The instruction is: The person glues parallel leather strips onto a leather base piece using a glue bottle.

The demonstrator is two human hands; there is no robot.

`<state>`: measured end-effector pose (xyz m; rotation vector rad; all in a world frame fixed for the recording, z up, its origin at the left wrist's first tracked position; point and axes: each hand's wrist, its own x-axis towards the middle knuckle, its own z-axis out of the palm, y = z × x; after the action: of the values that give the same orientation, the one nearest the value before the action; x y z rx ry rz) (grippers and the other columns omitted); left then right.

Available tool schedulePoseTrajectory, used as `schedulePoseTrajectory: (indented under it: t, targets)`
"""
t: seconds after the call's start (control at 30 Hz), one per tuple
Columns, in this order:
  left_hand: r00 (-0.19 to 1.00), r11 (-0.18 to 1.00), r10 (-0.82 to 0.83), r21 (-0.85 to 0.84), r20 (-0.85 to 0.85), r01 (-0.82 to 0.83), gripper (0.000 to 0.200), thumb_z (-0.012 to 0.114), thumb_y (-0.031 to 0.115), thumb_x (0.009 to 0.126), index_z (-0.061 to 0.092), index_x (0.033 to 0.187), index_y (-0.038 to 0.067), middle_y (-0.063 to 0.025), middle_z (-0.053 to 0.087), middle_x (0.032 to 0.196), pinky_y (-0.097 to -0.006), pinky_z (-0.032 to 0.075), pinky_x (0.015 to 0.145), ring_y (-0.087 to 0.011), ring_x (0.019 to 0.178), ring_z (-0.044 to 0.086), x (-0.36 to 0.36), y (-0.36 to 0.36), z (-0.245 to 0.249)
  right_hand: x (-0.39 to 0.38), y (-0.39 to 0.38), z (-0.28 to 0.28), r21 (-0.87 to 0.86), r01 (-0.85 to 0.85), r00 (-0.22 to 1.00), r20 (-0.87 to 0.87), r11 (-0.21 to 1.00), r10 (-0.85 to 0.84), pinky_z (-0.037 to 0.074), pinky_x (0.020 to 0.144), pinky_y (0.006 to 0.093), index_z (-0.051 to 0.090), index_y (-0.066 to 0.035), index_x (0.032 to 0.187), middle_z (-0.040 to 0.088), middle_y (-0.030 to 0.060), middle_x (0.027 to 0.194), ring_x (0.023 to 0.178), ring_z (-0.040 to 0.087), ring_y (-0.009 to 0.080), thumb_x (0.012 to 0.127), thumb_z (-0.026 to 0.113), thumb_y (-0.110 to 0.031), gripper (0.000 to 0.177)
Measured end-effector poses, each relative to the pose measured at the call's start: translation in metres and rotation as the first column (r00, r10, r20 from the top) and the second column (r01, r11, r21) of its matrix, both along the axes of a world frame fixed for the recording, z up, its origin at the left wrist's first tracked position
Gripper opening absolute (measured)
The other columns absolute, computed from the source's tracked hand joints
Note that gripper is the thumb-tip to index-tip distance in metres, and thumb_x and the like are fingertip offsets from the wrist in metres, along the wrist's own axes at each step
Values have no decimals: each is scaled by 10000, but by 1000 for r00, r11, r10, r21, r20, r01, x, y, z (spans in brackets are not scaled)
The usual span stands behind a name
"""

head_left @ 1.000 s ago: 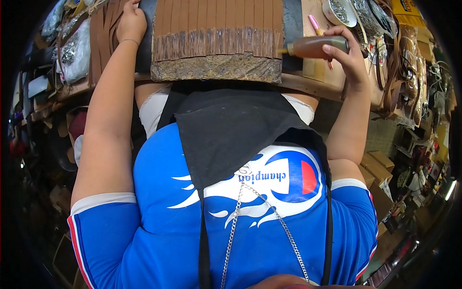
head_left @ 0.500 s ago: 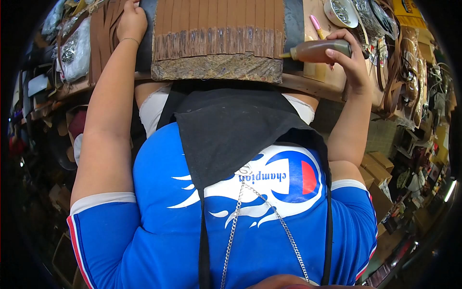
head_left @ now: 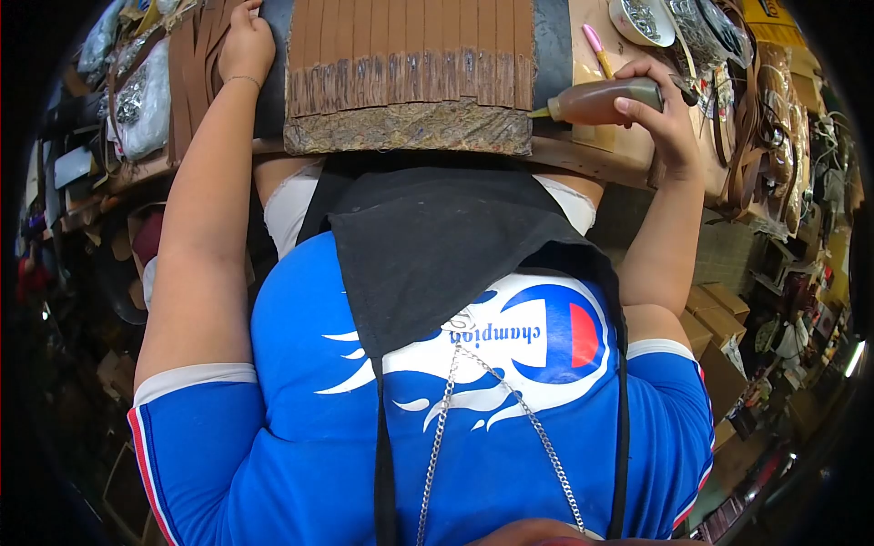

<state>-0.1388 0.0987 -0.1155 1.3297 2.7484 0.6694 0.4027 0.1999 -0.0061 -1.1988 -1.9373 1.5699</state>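
Note:
My right hand is wrapped round a squeeze bottle of brown liquid. It lies nearly level, its yellowish nozzle pointing left at the right edge of a board. Brown leather strips lie side by side on that board, their near ends darkened and glossy. At the upper left, my left hand has its fingers curled in beside a bundle of loose brown strips. The fingertips are near the frame's top edge, and what they hold, if anything, is hidden.
Behind the bottle lie a pink pen and a white bowl of small metal parts. Plastic bags of metal pieces sit at the left. More brown straps hang at the right table edge. Cardboard boxes stand below.
The bottle's nozzle has dipped slightly, beside the board's right edge. My left hand has shifted only a little, and the strips on the board look the same.

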Motion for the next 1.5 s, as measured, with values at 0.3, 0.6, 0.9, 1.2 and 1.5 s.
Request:
schedulePoseTrajectory:
  t: [0.3,0.6,0.9,1.2,1.5]
  targets:
    - [1000,999,-20,26,-21,21,401,361,295,949,512,1320,296,-167,692,1119,-522,500,803,-411,966,659,-5,1,-4,-7,4,1,3,103,980,-174,995,-101,470,636,243,585,-54,1093,624,49,867,712,606,120,760,776,-215,416]
    - [999,998,-42,51,-22,43,398,354,300,959,510,1325,296,-174,696,1087,-512,503,782,-405,936,665,2,-1,1,-15,19,-17,114,176,958,-247,978,-144,506,687,279,593,-64,1117,635,61,934,794,627,142,793,793,-183,399]
    - [999,1000,-18,21,-32,19,399,347,296,965,512,1328,306,-177,698,1075,-511,504,767,-406,930,666,2,-1,1,-9,15,-10,89,107,983,-158,990,-92,497,644,267,594,-60,1101,646,52,888,740,628,131,774,800,-194,410]
    - [1000,1000,14,-18,17,-14,398,349,307,963,514,1326,302,-202,695,1042,-524,496,775,-426,929,656,3,0,4,-21,9,-7,55,147,968,-212,988,-132,488,658,256,594,-68,1100,644,50,870,733,623,128,769,800,-202,412]
    - [999,988,-31,153,12,29,255,428,177,961,530,1195,160,-189,676,1103,-456,489,879,-374,1031,644,21,-1,16,-17,5,1,-19,27,998,-59,999,-28,497,669,262,608,-71,1091,638,50,874,749,625,129,741,809,-248,440]
